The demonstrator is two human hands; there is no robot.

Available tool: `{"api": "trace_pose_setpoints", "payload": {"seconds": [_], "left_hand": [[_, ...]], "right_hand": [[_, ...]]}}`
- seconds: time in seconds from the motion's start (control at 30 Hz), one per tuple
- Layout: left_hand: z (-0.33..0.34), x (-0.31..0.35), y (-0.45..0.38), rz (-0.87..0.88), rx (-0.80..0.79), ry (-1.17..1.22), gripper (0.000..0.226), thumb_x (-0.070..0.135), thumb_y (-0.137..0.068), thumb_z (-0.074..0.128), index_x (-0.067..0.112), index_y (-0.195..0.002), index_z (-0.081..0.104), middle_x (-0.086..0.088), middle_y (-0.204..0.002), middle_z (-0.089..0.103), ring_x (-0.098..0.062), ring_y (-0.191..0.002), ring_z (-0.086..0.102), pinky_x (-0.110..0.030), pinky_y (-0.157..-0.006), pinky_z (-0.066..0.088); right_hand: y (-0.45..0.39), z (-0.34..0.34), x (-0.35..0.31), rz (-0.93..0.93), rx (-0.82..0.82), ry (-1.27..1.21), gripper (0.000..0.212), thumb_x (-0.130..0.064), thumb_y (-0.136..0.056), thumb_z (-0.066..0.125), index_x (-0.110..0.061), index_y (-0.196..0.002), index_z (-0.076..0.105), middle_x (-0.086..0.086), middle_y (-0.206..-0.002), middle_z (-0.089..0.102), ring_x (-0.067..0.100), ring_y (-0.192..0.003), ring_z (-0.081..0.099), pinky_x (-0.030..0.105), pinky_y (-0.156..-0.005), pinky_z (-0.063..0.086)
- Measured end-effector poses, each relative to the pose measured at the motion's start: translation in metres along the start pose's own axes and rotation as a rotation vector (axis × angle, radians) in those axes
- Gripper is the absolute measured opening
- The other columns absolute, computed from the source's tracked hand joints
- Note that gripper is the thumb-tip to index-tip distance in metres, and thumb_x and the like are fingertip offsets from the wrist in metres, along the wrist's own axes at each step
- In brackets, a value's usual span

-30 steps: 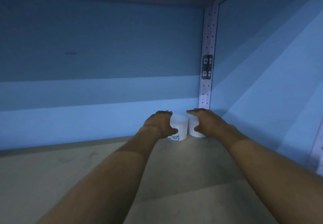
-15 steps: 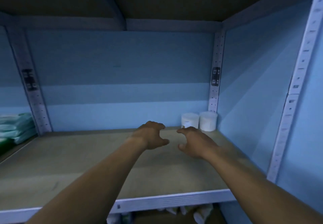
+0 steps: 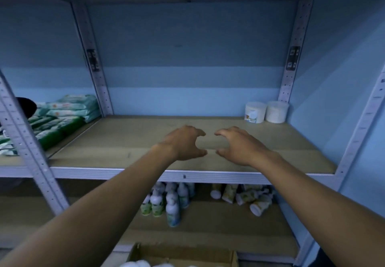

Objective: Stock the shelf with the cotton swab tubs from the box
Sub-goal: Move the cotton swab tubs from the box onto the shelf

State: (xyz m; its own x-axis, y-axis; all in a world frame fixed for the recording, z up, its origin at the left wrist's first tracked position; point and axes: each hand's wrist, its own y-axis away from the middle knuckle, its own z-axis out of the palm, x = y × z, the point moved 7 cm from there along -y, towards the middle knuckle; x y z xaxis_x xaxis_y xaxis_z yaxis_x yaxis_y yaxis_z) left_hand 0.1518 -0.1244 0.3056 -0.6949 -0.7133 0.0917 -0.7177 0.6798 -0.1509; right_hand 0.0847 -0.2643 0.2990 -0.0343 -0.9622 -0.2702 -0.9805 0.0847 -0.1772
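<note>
Two bare hands hover over the front of a wooden shelf [image 3: 129, 141], the left hand [image 3: 183, 143] and right hand [image 3: 237, 145] both empty with loosely curled fingers. Two white tubs [image 3: 255, 112] stand touching, well beyond the right hand in the back corner. A cardboard box [image 3: 183, 255] sits below both hands.

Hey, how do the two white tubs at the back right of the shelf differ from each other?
The left tub shows a printed label low on its front; the right tub shows plain white. The right tub stands in the corner by the upright, the left tub beside it. Both are round, white, upright, on the shelf.
</note>
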Motion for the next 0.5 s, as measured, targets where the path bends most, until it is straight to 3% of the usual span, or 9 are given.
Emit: {"api": "trace_pose_setpoints", "payload": {"seconds": [0.2, 0.5], "left_hand": [[0.003, -0.007, 0.044, 0.009, 0.013, 0.041, 0.063, 0.049, -0.087, 0.065, 0.028, -0.144, 0.049, -0.001, -0.142, 0.054, -0.02, -0.129, 0.051, -0.037, -0.105, 0.044], [0.042, -0.032, 0.077, -0.005, 0.02, 0.147, 0.044, 0.044, -0.084, 0.07, 0.026, -0.123, 0.062, 0.003, -0.115, 0.058, -0.016, -0.104, 0.059, -0.033, -0.089, 0.049]], "right_hand": [[0.018, 0.017, -0.022, -0.022, 0.001, -0.041, 0.058, -0.041, -0.088, 0.067, -0.033, -0.142, 0.049, 0.0, -0.139, 0.048, 0.021, -0.133, 0.044, 0.034, -0.107, 0.04], [0.032, 0.064, -0.036, -0.04, 0.005, -0.125, 0.048, -0.037, -0.085, 0.068, -0.034, -0.131, 0.054, -0.004, -0.125, 0.053, 0.019, -0.121, 0.05, 0.037, -0.096, 0.047]]}}
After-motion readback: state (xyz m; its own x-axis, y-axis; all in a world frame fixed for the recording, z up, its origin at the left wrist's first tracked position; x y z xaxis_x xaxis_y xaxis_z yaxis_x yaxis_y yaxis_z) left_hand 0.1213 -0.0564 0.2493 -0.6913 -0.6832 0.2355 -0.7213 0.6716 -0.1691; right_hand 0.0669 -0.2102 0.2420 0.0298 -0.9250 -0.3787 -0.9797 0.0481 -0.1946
